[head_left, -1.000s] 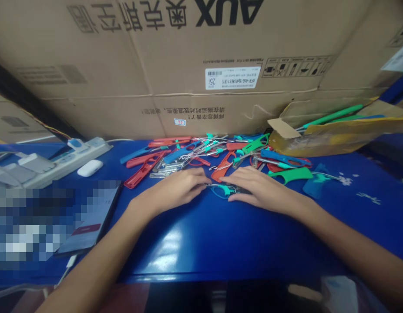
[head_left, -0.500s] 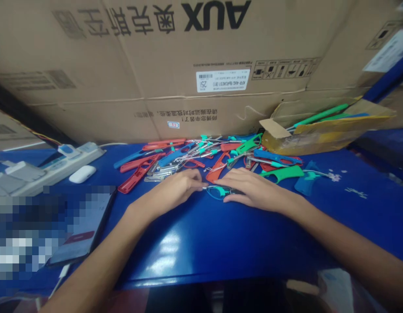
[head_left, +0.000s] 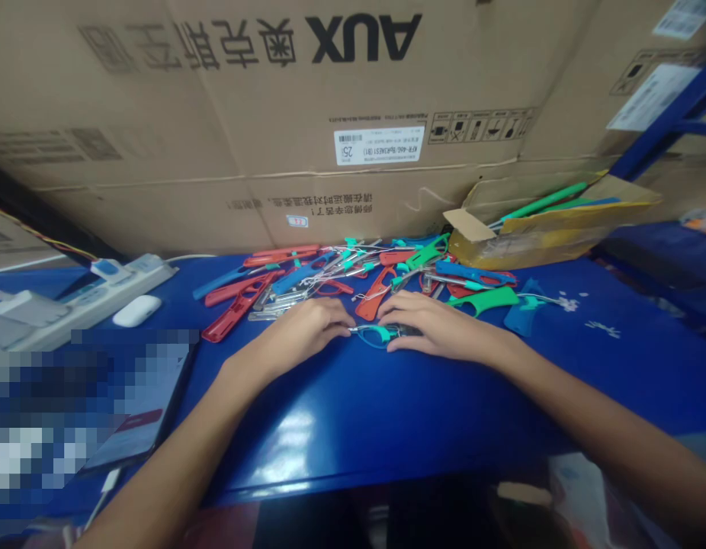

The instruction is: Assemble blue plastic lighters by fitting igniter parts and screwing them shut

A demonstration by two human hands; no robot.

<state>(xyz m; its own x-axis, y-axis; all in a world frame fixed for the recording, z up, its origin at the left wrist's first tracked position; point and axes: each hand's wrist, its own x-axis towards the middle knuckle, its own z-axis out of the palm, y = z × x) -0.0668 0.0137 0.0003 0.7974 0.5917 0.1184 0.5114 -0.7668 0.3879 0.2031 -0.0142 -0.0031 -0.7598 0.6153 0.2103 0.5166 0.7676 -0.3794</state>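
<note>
Low over the blue tabletop, both hands are at a part-built long-nosed lighter [head_left: 374,338] with a blue plastic loop and a teal trigger. My left hand [head_left: 316,324] pinches its thin metal end at the left. From the right, my right hand [head_left: 425,324] curls around the body, which its fingers mostly hide. Just behind the hands lies a heap of lighter parts: a red half-shell [head_left: 376,293], a green half-shell [head_left: 490,300], a blue half-shell [head_left: 304,273] and several clear tanks [head_left: 273,307] with metal rods and white wires.
An opened carton [head_left: 518,244] holding green and blue sticks stands back right. A large cardboard box [head_left: 216,152] walls off the rear. At left are a power strip [head_left: 90,293], a white earbud case [head_left: 136,310] and a phone [head_left: 141,427] with a cable. Small white scraps [head_left: 603,329] lie right.
The camera view has shifted slightly. Both hands stay at the lighter, and the right fingers are a little more bent, showing slightly more of the teal trigger and dark body.
</note>
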